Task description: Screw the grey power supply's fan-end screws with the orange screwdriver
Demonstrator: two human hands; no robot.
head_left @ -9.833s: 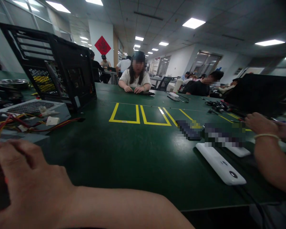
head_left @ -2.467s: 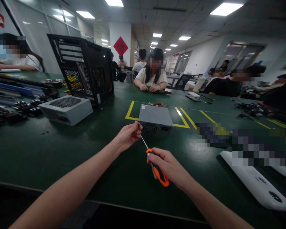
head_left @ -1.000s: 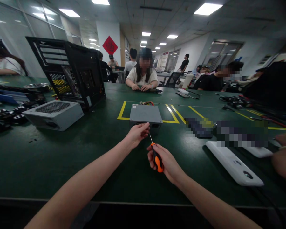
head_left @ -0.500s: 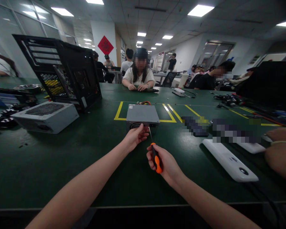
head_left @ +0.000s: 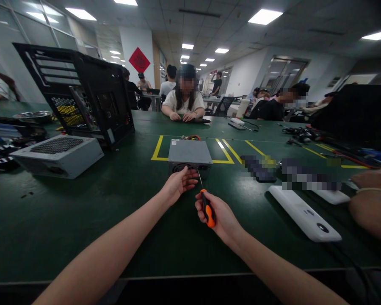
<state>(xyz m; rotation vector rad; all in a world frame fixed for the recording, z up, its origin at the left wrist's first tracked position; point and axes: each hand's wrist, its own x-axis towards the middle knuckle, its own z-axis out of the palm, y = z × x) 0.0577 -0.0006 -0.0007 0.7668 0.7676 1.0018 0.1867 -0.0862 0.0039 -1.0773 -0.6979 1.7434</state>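
Left hand [head_left: 179, 184]: half open, nothing visibly held, fingers beside screwdriver [head_left: 208, 212] shaft. Right hand [head_left: 221, 214]: wrapped round handle, forearm slanting inward; grey box [head_left: 190, 151] just beyond.

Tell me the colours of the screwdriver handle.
The screwdriver handle is black and orange; best seen in the head view.

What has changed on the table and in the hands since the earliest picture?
The grey power supply with coloured cables now lies in the middle, where the earliest picture shows none. The right hand has taken a screwdriver, its tip now near that supply's front. The left hand, pinching at the tip before, has opened. The black computer case and the mesh-topped power supply beside it look unmoved.
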